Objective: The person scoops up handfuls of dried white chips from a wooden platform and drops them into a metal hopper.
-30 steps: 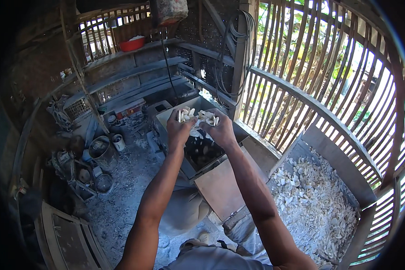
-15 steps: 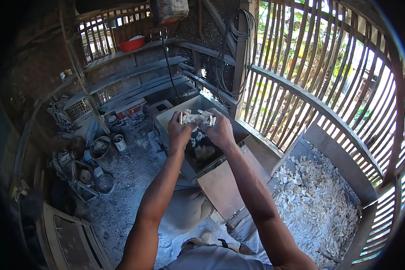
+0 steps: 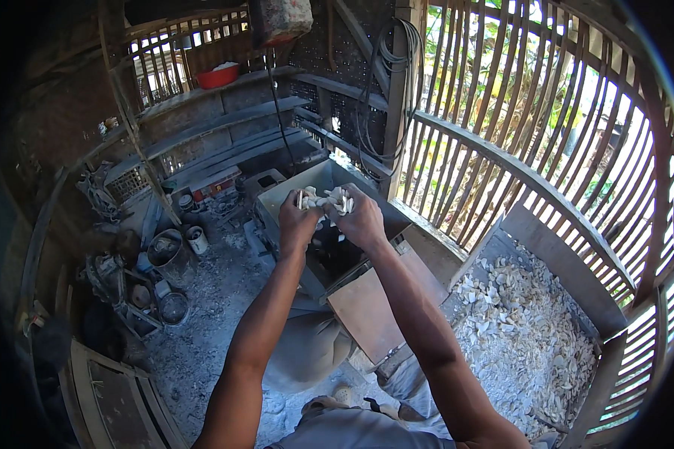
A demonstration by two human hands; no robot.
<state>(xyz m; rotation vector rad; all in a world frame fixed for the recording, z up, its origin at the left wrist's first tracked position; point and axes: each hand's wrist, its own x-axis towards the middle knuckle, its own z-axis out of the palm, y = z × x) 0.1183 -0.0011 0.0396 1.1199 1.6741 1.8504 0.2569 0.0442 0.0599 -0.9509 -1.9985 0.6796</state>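
Over a square, box-like metal hopper (image 3: 316,178), my two hands are held close together. My left hand (image 3: 297,222) is closed around whitish, dry, broken chips (image 3: 307,200). More of these pale chips (image 3: 341,200) stick out of the closed fingers of my right hand (image 3: 362,220). I cannot make out for certain what the chips are made of. Below my hands the hopper's inside is dark, with a few light bits showing near my right fingers. A flat brownish board (image 3: 371,314) slopes from the hopper's near side, beneath my right forearm.
A heap of whitish chips (image 3: 524,340) lies at the right behind low boards (image 3: 565,266). A slatted wall (image 3: 494,142) curves along the right. At left stand a bucket (image 3: 166,251), a small can (image 3: 197,239) and clutter. A dark cable (image 3: 281,120) hangs beyond the hopper.
Chips that were falling into the hopper are mostly gone from sight. Fewer chips now show between my hands, which remain closed in nearly the same place.
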